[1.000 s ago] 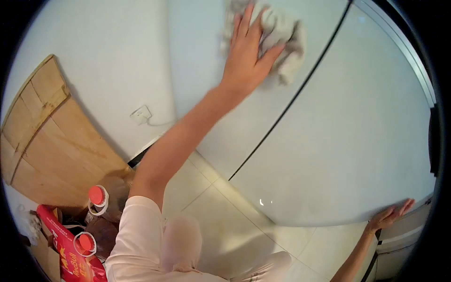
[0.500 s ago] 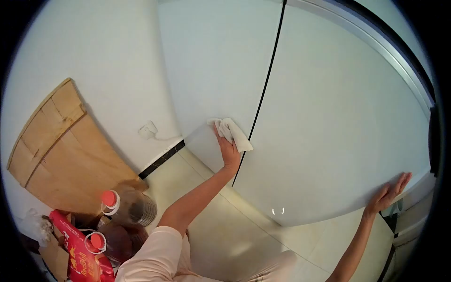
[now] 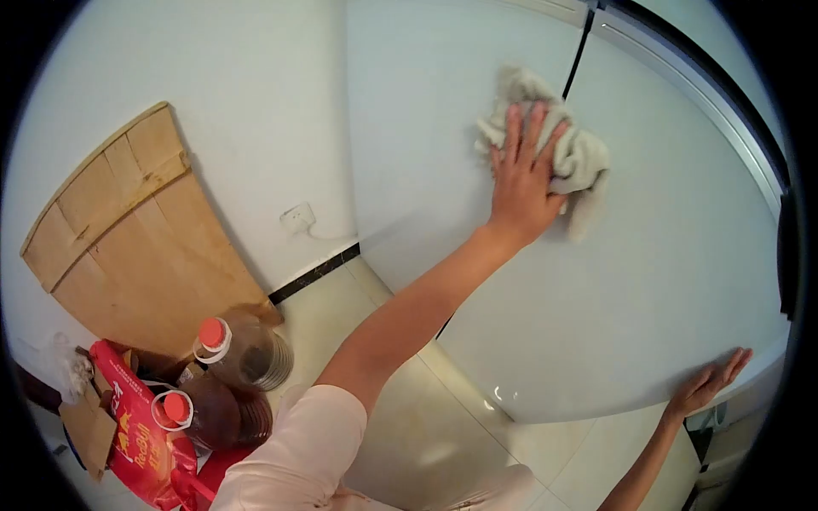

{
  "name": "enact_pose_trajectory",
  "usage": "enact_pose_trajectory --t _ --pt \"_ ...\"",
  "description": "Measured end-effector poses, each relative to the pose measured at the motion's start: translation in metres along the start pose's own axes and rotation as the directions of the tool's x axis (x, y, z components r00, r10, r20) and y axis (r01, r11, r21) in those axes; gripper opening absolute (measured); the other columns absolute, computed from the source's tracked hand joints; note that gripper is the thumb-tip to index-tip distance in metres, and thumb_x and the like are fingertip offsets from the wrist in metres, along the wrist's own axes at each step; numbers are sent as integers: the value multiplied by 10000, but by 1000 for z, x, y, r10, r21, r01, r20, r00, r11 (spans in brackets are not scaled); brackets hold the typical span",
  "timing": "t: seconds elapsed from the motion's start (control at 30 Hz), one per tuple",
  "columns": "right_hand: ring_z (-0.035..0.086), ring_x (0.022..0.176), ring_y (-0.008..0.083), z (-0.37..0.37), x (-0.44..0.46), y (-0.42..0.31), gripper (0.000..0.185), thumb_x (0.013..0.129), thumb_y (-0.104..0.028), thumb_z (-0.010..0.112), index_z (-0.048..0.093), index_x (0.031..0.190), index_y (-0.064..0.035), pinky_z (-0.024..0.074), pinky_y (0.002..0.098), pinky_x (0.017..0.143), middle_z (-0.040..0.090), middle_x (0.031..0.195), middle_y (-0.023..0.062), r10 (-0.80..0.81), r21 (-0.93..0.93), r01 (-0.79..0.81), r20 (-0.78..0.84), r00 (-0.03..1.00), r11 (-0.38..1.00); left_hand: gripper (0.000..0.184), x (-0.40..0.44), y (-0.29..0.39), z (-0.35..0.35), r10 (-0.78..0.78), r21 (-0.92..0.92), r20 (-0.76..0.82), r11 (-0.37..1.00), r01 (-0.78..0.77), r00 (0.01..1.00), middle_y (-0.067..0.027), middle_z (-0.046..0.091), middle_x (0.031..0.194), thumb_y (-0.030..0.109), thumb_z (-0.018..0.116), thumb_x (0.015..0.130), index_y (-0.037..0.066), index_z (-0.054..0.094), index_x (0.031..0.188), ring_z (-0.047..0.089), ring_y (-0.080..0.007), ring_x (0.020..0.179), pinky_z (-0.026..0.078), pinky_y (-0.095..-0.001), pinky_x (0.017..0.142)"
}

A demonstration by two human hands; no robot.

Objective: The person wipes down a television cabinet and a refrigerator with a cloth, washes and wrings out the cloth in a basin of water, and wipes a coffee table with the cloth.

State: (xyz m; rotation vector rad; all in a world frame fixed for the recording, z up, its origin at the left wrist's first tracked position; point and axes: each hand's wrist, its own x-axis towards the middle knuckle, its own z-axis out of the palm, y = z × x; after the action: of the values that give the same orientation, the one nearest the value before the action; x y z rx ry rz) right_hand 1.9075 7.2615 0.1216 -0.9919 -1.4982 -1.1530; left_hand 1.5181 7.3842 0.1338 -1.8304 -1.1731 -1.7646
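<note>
My left hand (image 3: 521, 189) presses a crumpled off-white cloth (image 3: 584, 157) against the glossy pale doors, high up across the dark gap between them. Its fingers are spread over the cloth, which bunches above them and hangs down to the right. The left door (image 3: 417, 128) stands beside the wall, and the wider-looking right door (image 3: 648, 272) fills the middle and right. At that door's lower right edge rests my right hand (image 3: 703, 387), fingers stretched out and holding nothing.
A curved wooden board (image 3: 136, 213) leans on the left wall, near a white socket (image 3: 298, 218) with a plug. Below stand two large plastic bottles with red caps, one clear (image 3: 256, 349) and one darker (image 3: 217, 417), beside a red bag (image 3: 136, 443) and cardboard (image 3: 88, 430).
My left hand has swept the cloth up and to the right, from the low left door to across the gap. My right hand stays at the door edge; the view has shifted slightly.
</note>
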Motion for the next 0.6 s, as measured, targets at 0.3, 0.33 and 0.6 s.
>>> enact_pose_trajectory --t 0.3,0.33,0.6 --pt "234 1351 286 1 1 -3 450 969 -237 359 344 1362 -19 208 403 1096 245 1458 152 41 31 -41 4 999 999 575 -206 -135 17 -473 -94 -82 880 465 877 -218 164 1459 112 556 850 35 316 1367 163 -383 1350 188 -411 1093" --pt "230 1355 264 1 2 -8 434 967 -205 367 347 1364 -31 198 389 1103 246 1464 128 58 65 -58 -1 998 996 574 -211 -139 14 -483 -75 -82 875 477 872 -217 156 1461 95 547 852 22 307 1368 162 -381 1351 183 -413 1094" --pt "231 1351 281 2 9 -11 451 967 -235 359 342 1365 -21 203 407 1100 252 1456 146 8 -15 -8 5 1000 1000 727 -45 -61 -9 -32 -120 -70 993 23 997 -204 221 1451 -8 585 737 28 260 1386 188 -386 1347 139 -467 1095"
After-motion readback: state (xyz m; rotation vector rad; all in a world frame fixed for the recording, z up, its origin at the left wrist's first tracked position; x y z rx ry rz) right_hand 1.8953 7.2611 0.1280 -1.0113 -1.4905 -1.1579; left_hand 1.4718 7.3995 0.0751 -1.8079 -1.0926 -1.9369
